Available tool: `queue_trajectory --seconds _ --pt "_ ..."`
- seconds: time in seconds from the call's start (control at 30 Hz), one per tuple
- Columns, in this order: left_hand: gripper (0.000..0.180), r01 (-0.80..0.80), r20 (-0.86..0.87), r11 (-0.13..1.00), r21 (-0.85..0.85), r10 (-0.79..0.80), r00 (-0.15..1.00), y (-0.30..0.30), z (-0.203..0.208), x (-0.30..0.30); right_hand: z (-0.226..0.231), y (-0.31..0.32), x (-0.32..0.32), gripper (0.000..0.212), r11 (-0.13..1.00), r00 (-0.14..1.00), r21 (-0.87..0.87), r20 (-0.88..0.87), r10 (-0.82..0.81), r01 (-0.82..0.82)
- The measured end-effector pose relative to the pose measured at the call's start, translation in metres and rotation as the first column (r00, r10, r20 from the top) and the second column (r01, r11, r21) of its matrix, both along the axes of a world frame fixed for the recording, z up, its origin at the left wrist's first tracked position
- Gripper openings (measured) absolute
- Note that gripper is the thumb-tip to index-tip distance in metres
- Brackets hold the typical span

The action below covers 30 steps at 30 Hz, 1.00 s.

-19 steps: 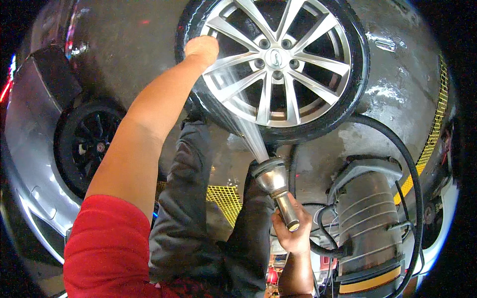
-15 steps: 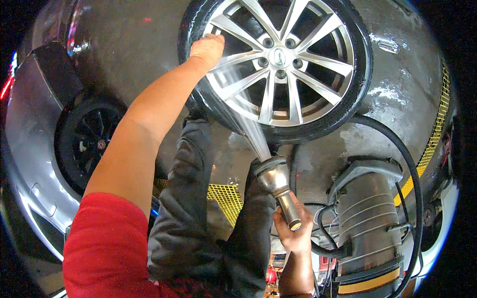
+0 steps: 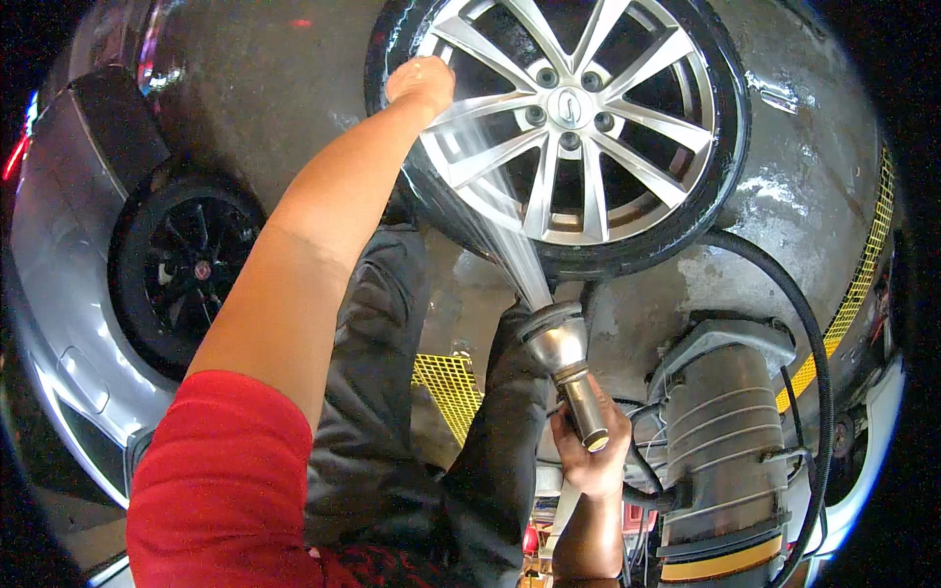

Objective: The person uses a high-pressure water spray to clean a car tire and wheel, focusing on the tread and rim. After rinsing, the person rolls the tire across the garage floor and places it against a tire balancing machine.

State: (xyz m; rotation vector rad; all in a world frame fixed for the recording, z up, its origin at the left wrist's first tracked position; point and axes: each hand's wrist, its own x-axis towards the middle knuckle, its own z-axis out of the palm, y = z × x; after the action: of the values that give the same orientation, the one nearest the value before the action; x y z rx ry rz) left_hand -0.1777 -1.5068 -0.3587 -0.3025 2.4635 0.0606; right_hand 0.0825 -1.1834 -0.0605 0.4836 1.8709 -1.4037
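Observation:
A silver multi-spoke alloy wheel with a wet black tyre fills the top middle. My left hand is closed on its left rim edge, with the fingertips hidden behind it. Lower down, my right hand wraps round the handle of a metal spray nozzle with a dark ring at its mouth. A fan of water shoots from the nozzle up and left onto the lower-left spokes. White streaks of suds or water show along the tyre.
A grey car with a black wheel stands at left. On the right is a ribbed metal cylinder, with a thick black hose arching past it. Yellow grating lies between my legs, and more yellow grating runs along the far right.
In the picture, the wheel and my left hand have shifted slightly right and up. The nozzle in my right hand sits a little farther right, still spraying.

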Motion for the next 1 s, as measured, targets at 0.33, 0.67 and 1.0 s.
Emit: queue_trajectory --seconds 0.33,0.67,1.0 --pt "0.028 0.394 0.077 0.917 -0.066 -0.389 0.918 0.011 0.020 -0.024 -0.003 0.002 0.002 0.064 1.000 0.999 0.010 0.038 0.012 -0.013" --pt "0.029 -0.673 0.088 0.425 0.605 0.804 0.588 -0.018 0.051 0.197 -0.003 -0.005 -0.027 0.052 0.993 0.996 0.088 -0.037 0.080 -0.077" --pt "0.022 -0.446 0.159 0.639 0.626 0.455 0.876 0.069 0.049 0.263 0.001 -0.045 -0.104 0.053 0.970 0.984 0.189 0.126 0.127 -0.150"
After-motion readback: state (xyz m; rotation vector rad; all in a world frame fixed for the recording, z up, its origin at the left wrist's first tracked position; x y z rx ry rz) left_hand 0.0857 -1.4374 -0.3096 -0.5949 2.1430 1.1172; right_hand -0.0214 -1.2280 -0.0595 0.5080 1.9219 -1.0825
